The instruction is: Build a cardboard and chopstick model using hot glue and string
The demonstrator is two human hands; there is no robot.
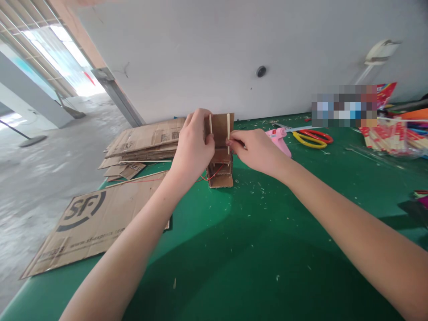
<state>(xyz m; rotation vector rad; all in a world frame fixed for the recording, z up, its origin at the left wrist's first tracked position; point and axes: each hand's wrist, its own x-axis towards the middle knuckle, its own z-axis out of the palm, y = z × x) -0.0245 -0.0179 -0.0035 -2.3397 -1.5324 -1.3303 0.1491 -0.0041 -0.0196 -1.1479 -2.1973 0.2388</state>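
Observation:
A small stepped cardboard structure (221,181) stands upright on the green table, its tall back panel rising between my hands. My left hand (195,145) is closed on the panel's left side, thumb in front beside a thin wooden stick (210,121). A second wooden stick (228,122) runs upright along the panel's right edge. My right hand (256,149) pinches this stick near its lower half, the fingertips partly hiding it. Red wire (207,179) loops out of the structure's lower left, below my left hand.
Flat cardboard pieces (143,138) are stacked at the back left, with a large printed sheet (96,218) in front. A pink glue gun (282,142) and yellow-and-red-handled scissors (312,139) lie right. Bagged sticks (384,136) sit farther right. A wall (200,58) borders the table.

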